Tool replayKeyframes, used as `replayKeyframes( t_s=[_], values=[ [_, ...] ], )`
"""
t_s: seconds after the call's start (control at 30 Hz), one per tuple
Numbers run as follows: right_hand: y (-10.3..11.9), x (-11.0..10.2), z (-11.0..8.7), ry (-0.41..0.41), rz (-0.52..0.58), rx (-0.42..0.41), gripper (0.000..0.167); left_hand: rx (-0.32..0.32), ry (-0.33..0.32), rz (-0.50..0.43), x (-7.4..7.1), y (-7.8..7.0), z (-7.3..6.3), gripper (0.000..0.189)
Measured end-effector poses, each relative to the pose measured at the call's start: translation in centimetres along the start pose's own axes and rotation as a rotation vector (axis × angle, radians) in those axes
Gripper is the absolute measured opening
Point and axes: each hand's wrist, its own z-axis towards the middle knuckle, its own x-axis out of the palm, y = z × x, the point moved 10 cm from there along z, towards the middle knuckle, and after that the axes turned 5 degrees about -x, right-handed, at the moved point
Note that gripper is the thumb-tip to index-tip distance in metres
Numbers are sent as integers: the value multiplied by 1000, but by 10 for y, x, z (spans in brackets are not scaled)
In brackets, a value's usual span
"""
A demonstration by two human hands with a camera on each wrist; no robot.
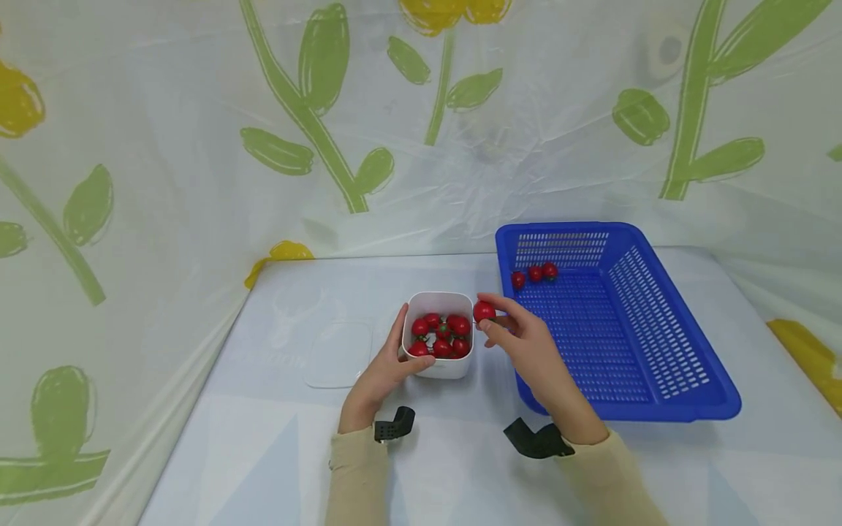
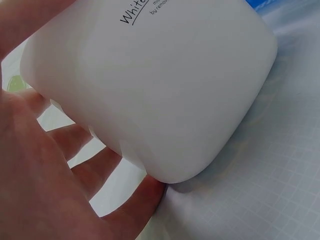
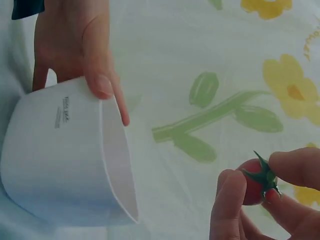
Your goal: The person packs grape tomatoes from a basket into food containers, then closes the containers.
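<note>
My left hand (image 1: 383,371) holds a white square container (image 1: 444,370), thumb at its near rim and fingers spread along its left side. Several red cherry tomatoes (image 1: 442,348) with green tops lie inside it. Just right of the rim, my right hand (image 1: 531,349) pinches one cherry tomato (image 1: 484,312) between thumb and fingertips. The right wrist view shows the green leafy top of that tomato (image 3: 254,187) and small print on the container's wall (image 3: 65,150). In the left wrist view, fingers (image 2: 95,170) lie against the container's side.
A blue perforated basket (image 1: 691,349) stands on the right of the table (image 1: 263,438), with three cherry tomatoes (image 1: 536,273) in its far left corner. A clear flat lid (image 1: 338,356) lies left of the container. A flower-patterned sheet (image 1: 197,146) hangs behind.
</note>
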Motion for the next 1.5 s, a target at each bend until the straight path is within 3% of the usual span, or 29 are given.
replayKeyframes(
  t_s=[0.17, 0.4, 0.63, 1.0, 1.23, 1.5],
  values=[
    [-3, 15, -3, -22, -3, -19, 40, 20, 9, -18, 0, -2, 0, 94],
    [-16, 27, -3, -136, -59, -17, 45, 29, 7, -18, 1, 2, 4, 93],
    [-10, 40, -1, -193, -186, -197, 38, 0, 17, -8, 2, -2, -2, 93],
    [-6, 52, 0, -218, -364, -367, 40, 15, -12, -15, -7, 22, 14, 88],
    [-3, 65, -4, -234, -510, -503, 40, 22, 19, -36, -3, 4, 3, 91],
    [-7, 67, -3, -232, -528, -487, 42, 27, 33, -20, 0, -4, 1, 92]
  ],
)
